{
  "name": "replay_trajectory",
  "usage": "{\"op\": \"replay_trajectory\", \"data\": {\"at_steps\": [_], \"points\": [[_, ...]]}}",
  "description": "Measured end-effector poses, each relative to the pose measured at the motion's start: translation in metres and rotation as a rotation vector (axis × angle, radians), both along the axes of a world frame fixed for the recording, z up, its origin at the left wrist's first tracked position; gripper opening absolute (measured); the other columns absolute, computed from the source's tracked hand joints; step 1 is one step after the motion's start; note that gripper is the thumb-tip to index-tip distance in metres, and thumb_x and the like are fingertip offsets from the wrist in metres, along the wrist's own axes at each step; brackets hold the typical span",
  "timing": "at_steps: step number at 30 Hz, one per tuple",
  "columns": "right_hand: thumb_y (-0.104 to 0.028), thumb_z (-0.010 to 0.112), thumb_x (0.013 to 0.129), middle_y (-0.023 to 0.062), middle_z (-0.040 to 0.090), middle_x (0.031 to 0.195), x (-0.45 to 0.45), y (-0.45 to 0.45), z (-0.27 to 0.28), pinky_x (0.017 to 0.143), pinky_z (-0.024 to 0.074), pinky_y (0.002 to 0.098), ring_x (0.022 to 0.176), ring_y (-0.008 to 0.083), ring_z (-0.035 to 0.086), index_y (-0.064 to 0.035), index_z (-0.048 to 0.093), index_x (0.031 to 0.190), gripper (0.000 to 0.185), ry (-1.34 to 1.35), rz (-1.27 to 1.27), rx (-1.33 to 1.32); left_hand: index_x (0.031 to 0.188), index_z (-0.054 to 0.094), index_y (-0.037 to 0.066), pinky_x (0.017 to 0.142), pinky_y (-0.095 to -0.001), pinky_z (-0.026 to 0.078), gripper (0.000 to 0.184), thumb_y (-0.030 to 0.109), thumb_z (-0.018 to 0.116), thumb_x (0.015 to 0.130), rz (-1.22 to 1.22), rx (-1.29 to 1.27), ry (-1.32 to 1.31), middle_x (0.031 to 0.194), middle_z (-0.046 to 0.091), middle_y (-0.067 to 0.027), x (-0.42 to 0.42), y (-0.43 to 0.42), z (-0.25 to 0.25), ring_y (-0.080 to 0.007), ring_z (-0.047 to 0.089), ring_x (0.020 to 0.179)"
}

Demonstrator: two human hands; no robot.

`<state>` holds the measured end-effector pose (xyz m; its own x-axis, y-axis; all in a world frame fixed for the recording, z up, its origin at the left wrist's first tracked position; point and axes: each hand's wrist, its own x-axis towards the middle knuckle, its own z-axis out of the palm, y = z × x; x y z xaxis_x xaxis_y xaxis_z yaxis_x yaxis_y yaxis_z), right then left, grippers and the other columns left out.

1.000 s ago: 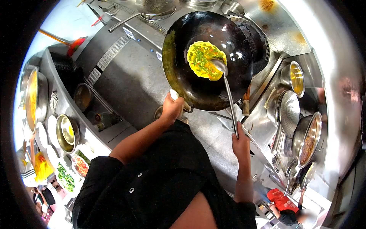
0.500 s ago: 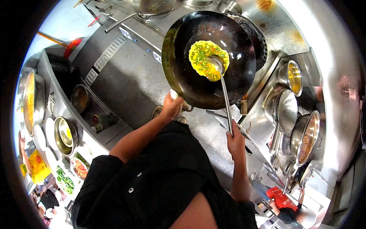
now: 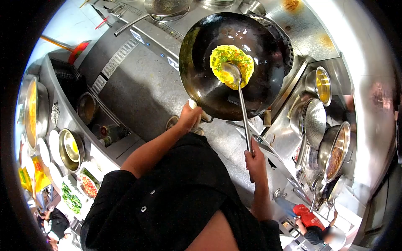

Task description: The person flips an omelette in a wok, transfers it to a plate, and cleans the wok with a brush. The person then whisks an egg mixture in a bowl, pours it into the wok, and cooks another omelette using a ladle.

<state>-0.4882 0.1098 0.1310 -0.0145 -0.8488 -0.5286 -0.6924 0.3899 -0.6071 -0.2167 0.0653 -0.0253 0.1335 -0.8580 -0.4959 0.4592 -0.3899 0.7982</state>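
Note:
My left hand (image 3: 190, 115) is closed at the near rim of a large black wok (image 3: 201, 71), with a white cloth (image 3: 192, 103) between hand and metal. In my right hand (image 3: 256, 161) is the long handle of a steel ladle (image 3: 243, 111). The ladle's bowl rests on a round omelette (image 3: 222, 54) in the middle of the wok. The omelette is yellow, dotted with green and red bits. The wok sits tilted towards me at the stove.
Another pan (image 3: 167, 6) with a long handle stands at the upper left. On the right counter are a bowl of yellow liquid (image 3: 323, 85), a perforated strainer (image 3: 315, 119) and a steel bowl (image 3: 338, 150). Chopped red peppers (image 3: 87, 185) stand at left. A person in red (image 3: 307, 215) is at lower right.
The ladle's bowl has shifted slightly left on the omelette, and my right hand has come down towards me. The wok has moved very slightly right.

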Motion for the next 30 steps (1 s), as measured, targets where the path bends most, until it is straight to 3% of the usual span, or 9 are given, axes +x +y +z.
{"op": "replay_trajectory", "data": {"at_steps": [4, 7, 10, 12, 14, 16, 20, 25, 30], "points": [[-0.012, 0.055, 0.088, 0.0129, 0.054, 0.068, 0.007, -0.004, -0.008, 0.057, 0.0436, 0.0334, 0.058, 0.0166, 0.05, -0.0125, 0.036, 0.145, 0.06, 0.108, 0.013, -0.064, 0.111, 0.051, -0.002, 0.074, -0.0326, 0.05, 0.036, 0.005, 0.054, 0.076, -0.068, 0.084, 0.036, 0.093, 0.06, -0.009, 0.004, -0.005, 0.006, -0.0185, 0.059, 0.08], [-0.013, 0.054, 0.089, 0.0192, 0.062, 0.077, 0.02, -0.016, -0.013, 0.061, 0.0461, 0.035, 0.062, 0.0216, 0.058, -0.0114, 0.035, 0.145, 0.059, 0.196, 0.015, -0.102, 0.101, 0.05, -0.002, 0.041, -0.0316, 0.045, 0.029, 0.01, 0.054, 0.076, 0.005, 0.001, 0.01, 0.073, 0.065, -0.0153, -0.002, -0.006, 0.006, -0.0191, 0.052, 0.042], [-0.013, 0.054, 0.089, 0.0246, 0.065, 0.093, 0.012, -0.016, -0.034, 0.067, 0.0488, 0.037, 0.072, 0.0249, 0.065, -0.0098, 0.035, 0.144, 0.059, 0.22, 0.176, -0.349, 0.101, 0.05, -0.002, 0.04, -0.0317, 0.044, 0.028, 0.01, 0.053, 0.076, 0.005, -0.026, -0.002, 0.073, 0.065, -0.0153, -0.002, -0.005, 0.017, -0.0189, 0.051, 0.041], [-0.011, 0.055, 0.089, 0.0146, 0.057, 0.081, 0.002, -0.008, -0.029, 0.063, 0.0447, 0.0331, 0.066, 0.0188, 0.052, -0.0091, 0.038, 0.143, 0.058, 0.124, 0.168, -0.311, 0.102, 0.049, -0.002, 0.043, -0.0318, 0.046, 0.028, 0.01, 0.053, 0.077, 0.027, -0.006, 0.022, 0.075, 0.065, -0.015, -0.004, -0.007, 0.014, -0.0195, 0.054, 0.045], [-0.011, 0.055, 0.089, 0.0146, 0.057, 0.081, -0.002, -0.005, -0.021, 0.064, 0.045, 0.0331, 0.066, 0.0187, 0.052, -0.0095, 0.038, 0.143, 0.057, 0.085, 0.147, -0.243, 0.104, 0.049, -0.002, 0.047, -0.0323, 0.049, 0.03, 0.01, 0.053, 0.077, -0.006, 0.007, 0.02, 0.078, 0.065, -0.0148, -0.001, -0.009, 0.012, -0.0206, 0.057, 0.052], [-0.013, 0.055, 0.089, 0.0248, 0.065, 0.094, 0.001, -0.003, -0.008, 0.068, 0.0496, 0.037, 0.073, 0.0244, 0.065, -0.0112, 0.036, 0.144, 0.058, 0.111, 0.101, -0.14, 0.107, 0.048, -0.002, 0.053, -0.0331, 0.052, 0.032, 0.009, 0.053, 0.077, -0.107, 0.016, -0.001, 0.082, 0.064, -0.0147, 0.005, -0.007, 0.018, -0.022, 0.061, 0.061], [-0.014, 0.055, 0.089, 0.0144, 0.054, 0.066, 0.008, -0.01, -0.013, 0.056, 0.0457, 0.0334, 0.055, 0.0175, 0.051, -0.0123, 0.035, 0.145, 0.059, 0.129, 0.085, -0.172, 0.111, 0.048, -0.002, 0.061, -0.0351, 0.054, 0.037, 0.007, 0.054, 0.076, -0.045, 0.104, 0.042, 0.088, 0.063, -0.0134, 0.002, -0.01, 0.015, -0.023, 0.062, 0.072], [-0.013, 0.054, 0.089, 0.0084, 0.053, 0.065, 0.011, -0.004, -0.005, 0.053, 0.0428, 0.0319, 0.054, 0.0152, 0.05, -0.0142, 0.036, 0.145, 0.06, -0.116, -0.012, 0.069, 0.112, 0.051, -0.001, 0.064, -0.0341, 0.052, 0.038, 0.005, 0.054, 0.075, -0.047, 0.133, 0.056, 0.089, 0.061, -0.0105, 0.001, -0.01, 0.018, -0.0205, 0.06, 0.073], [-0.012, 0.053, 0.09, -0.0011, 0.045, 0.061, 0.014, 0.0, -0.023, 0.045, 0.0397, 0.0261, 0.049, 0.0088, 0.043, -0.0122, 0.034, 0.146, 0.059, -0.038, 0.011, -0.078, 0.111, 0.052, 0.0, 0.065, -0.0348, 0.052, 0.037, 0.005, 0.055, 0.075, -0.103, 0.129, 0.068, 0.091, 0.061, -0.0102, 0.002, -0.011, 0.001, -0.0209, 0.059, 0.075]]}}
